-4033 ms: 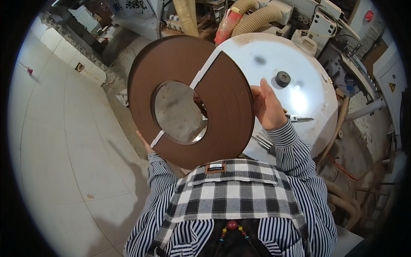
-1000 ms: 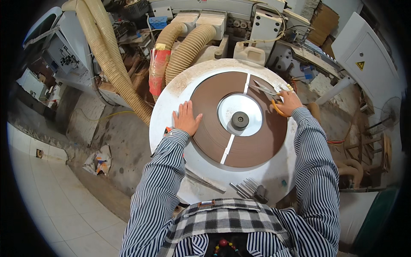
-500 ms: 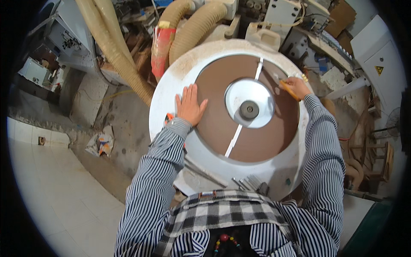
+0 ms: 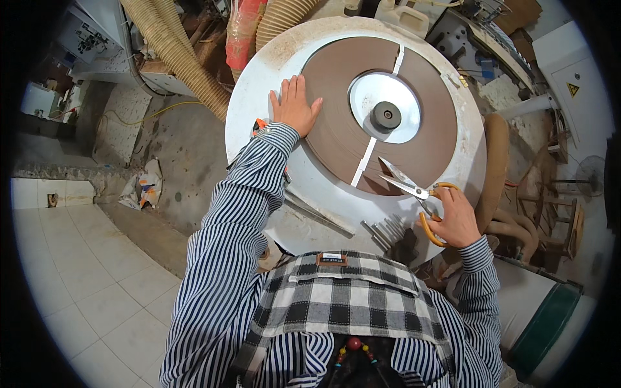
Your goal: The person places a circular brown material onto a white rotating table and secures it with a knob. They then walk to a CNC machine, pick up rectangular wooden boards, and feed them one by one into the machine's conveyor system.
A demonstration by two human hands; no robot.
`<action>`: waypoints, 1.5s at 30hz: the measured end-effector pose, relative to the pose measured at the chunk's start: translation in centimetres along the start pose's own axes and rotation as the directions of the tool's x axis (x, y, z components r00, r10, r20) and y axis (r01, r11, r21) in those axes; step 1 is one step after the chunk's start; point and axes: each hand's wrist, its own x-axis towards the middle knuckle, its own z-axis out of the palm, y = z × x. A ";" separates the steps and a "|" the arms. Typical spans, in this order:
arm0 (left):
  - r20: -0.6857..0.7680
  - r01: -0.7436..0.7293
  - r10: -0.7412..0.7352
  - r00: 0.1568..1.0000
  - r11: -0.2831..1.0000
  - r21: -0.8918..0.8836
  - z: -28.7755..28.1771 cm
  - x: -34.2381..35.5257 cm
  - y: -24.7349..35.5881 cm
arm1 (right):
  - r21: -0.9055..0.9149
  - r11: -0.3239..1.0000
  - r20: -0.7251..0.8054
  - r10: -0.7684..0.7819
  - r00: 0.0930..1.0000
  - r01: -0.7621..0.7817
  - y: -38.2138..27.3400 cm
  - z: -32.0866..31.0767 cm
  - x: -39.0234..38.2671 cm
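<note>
In front of me is a round white table (image 4: 259, 71) with a large brown abrasive disc (image 4: 330, 149) set in it. A shiny metal plate (image 4: 403, 127) with a dark hub (image 4: 386, 116) sits within the disc, and white strips (image 4: 364, 161) run outward from it. My left hand (image 4: 295, 108) lies flat, fingers out, on the rim and the disc's left edge. At the lower right, my right hand (image 4: 458, 218) grips orange-handled scissors (image 4: 414, 187). Their blades stand apart over the near part of the disc, pointing up and left.
Metal rods (image 4: 381, 231) and long flat bars (image 4: 320, 215) lie on the table's near side. Ribbed beige hoses (image 4: 187, 58) rise behind at left, beside a red-wrapped one (image 4: 244, 29). A plastic jug (image 4: 404, 16) stands at the back. A green-rimmed drum (image 4: 543, 326) is at right.
My right hand has come from the far right of the disc toward me, and the scissors now show with blades apart. The view has shifted; my left hand stays on the rim.
</note>
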 end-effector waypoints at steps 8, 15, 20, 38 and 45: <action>0.010 0.021 -0.021 1.000 1.000 -0.017 0.1 -0.1 0.0 | 0.034 0.999 0.045 -0.042 0.998 0.040 0.0 0.9 3.6; 0.006 0.032 -0.032 0.999 0.999 -0.007 0.2 -0.4 -0.3 | 0.505 0.853 0.087 0.100 0.991 -0.131 1.9 5.0 1.2; -0.157 -0.293 0.306 0.939 0.951 0.101 -2.5 -4.2 3.4 | 0.647 0.668 -0.184 0.604 0.776 -0.366 3.0 5.2 -2.4; 0.362 0.135 0.592 0.720 0.392 -0.910 -10.0 -16.8 6.7 | -0.039 0.999 -0.415 -0.005 0.910 -0.012 -2.2 9.0 7.9; 0.331 0.318 0.325 0.886 0.096 -0.943 -12.7 0.4 13.1 | 0.011 1.000 -0.429 0.017 0.903 -0.014 -2.9 8.2 7.3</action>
